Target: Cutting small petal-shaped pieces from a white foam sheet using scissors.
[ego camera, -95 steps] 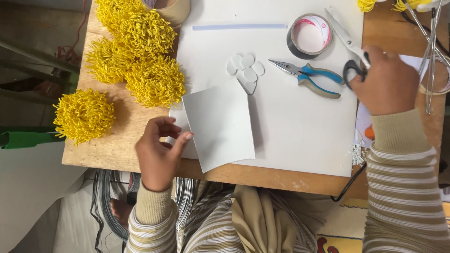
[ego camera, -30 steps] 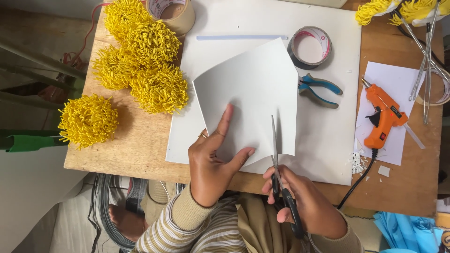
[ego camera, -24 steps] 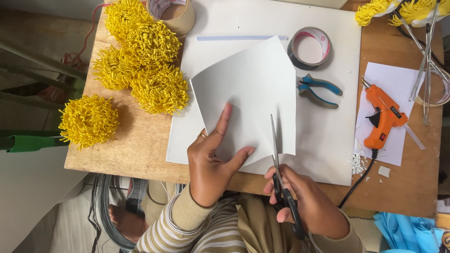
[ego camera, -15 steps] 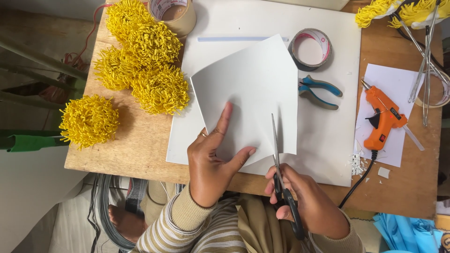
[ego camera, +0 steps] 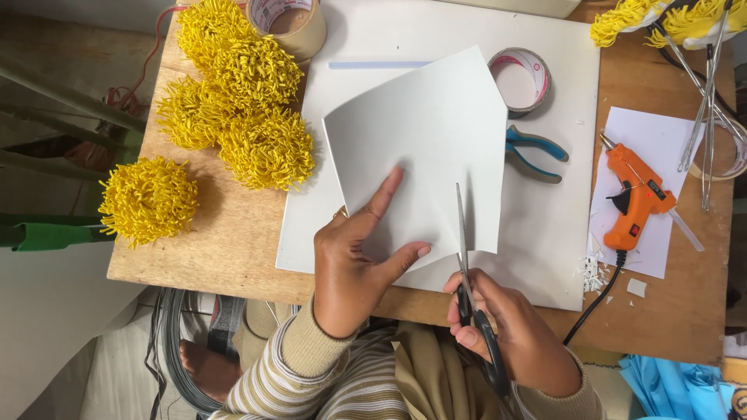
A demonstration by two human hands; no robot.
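Note:
My left hand (ego camera: 354,264) holds a white sheet of foam paper (ego camera: 424,140) by its near edge, thumb under, forefinger lying flat on top. My right hand (ego camera: 513,334) grips black-handled scissors (ego camera: 467,264). Their blades point away from me and bite into the sheet's near edge, right of my left hand. The sheet is lifted over a large white board (ego camera: 545,241) on the wooden table (ego camera: 210,249).
Several yellow fringed pompom flowers (ego camera: 233,101) lie at the table's left. Two tape rolls (ego camera: 521,78) sit at the back, blue-handled pliers (ego camera: 533,152) beside the sheet. An orange glue gun (ego camera: 634,194) rests on white paper at right, wire stems (ego camera: 704,101) beyond.
Since three seconds ago my right hand took the scissors from the far right and brought them to the sheet. In the last second the blades have edged slightly further into the sheet.

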